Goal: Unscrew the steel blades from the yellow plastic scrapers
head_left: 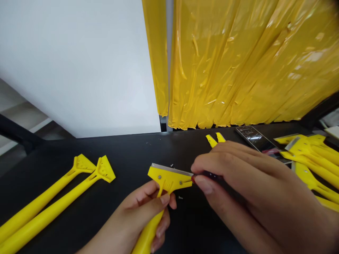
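Note:
My left hand (148, 208) is closed round the neck of a yellow scraper (169, 180), its head tilted up towards the back. A thin metal blade (166, 168) lies along the top edge of that head, and two screws show on its face. In my right hand (246, 187) is a screwdriver (212, 175) with a dark and red handle, mostly hidden by the fingers. Its thin shaft reaches the screw (180, 182) at the head's right end. Small loose screws lie on the black table near the scraper, one (180, 198) just below the head.
Two yellow scraper handles (91, 178) lie at the left. Several yellow scrapers (312, 151) are piled at the right, beside a phone (255, 137). Two small yellow pieces (212, 140) lie behind my right hand. A white panel (92, 70) and yellow plastic sheeting (225, 70) stand behind the black table (127, 148).

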### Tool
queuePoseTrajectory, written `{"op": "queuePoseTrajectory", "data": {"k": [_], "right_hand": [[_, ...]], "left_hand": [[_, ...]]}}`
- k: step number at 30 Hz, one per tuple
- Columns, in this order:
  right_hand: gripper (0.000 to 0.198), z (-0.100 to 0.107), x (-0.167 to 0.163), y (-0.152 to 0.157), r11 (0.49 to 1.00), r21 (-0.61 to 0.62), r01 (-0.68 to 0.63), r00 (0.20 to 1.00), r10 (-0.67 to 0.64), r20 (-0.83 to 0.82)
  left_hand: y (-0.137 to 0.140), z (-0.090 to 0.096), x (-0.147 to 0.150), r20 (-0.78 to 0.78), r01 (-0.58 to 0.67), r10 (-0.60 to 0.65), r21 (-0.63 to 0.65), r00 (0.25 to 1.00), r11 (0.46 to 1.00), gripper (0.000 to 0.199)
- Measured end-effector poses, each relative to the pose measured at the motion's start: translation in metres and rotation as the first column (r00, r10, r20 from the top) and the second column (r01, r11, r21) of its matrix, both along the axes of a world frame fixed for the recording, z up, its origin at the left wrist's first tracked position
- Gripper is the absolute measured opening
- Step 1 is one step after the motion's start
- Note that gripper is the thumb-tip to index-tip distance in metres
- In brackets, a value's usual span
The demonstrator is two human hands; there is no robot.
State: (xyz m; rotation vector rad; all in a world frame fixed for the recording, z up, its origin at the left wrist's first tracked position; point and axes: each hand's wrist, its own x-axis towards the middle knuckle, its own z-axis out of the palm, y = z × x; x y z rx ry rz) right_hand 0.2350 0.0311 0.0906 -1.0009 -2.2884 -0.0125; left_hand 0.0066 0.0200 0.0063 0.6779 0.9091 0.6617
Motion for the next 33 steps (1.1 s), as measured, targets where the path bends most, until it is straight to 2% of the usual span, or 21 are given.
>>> {"op": "queuePoseTrajectory", "data": {"k": [2,4,6,8,10,12,15,22,27,30,33], "right_hand": [[0.029,-0.002,0.003,0.001,0.99,0.126,0.061,0.993,-0.073,0.095],[0.037,-0.003,0.006,0.001,0.974,0.187,0.129,0.975,-0.158,0.153],[0.038,-0.004,0.008,0.001,0.986,0.099,0.133,0.979,-0.146,0.142],[0.031,-0.003,0.007,0.0,0.997,-0.042,0.065,0.991,-0.059,0.117],[0.027,-0.001,0.005,0.001,0.994,-0.114,-0.002,0.992,0.016,0.126],[0.026,0.0,0.004,0.003,0.995,-0.096,-0.006,0.989,0.02,0.148],[0.021,-0.001,0.004,0.005,0.997,-0.066,0.05,0.992,-0.042,0.122],[0.024,-0.003,0.006,0.002,0.992,-0.12,0.045,0.995,-0.034,0.097],[0.021,-0.001,0.005,0.002,0.985,-0.175,-0.001,0.994,0.02,0.105],[0.019,0.0,0.006,-0.001,0.976,-0.216,0.018,0.995,0.004,0.102],[0.022,-0.001,0.007,-0.004,0.98,-0.189,0.056,0.996,-0.041,0.079]], "left_hand": [[0.0,0.0,0.0,-0.01,-0.019,0.019,-0.002,1.0,1.0,0.021],[0.0,-0.001,0.0,-0.016,-0.026,0.026,-0.013,1.0,1.0,0.021],[0.001,-0.001,-0.001,-0.015,-0.019,0.018,-0.022,1.0,1.0,0.022],[0.003,-0.002,-0.002,-0.009,-0.013,0.013,-0.022,1.0,1.0,0.023],[0.004,-0.002,-0.002,-0.004,-0.014,0.014,-0.012,1.0,1.0,0.026],[0.004,-0.002,-0.002,-0.008,-0.019,0.019,-0.003,1.0,1.0,0.029],[0.002,0.001,-0.001,-0.031,-0.001,0.001,0.002,1.0,1.0,0.03],[0.002,0.011,-0.002,-0.071,-0.001,-0.002,-0.046,0.997,0.999,0.034],[-0.002,0.013,0.001,-0.101,-0.061,0.056,-0.051,0.993,0.997,0.033],[-0.003,0.013,0.001,-0.102,-0.053,0.048,-0.053,0.994,0.997,0.032],[-0.004,0.014,0.0,-0.095,-0.044,0.04,-0.038,0.995,0.998,0.032]]}}
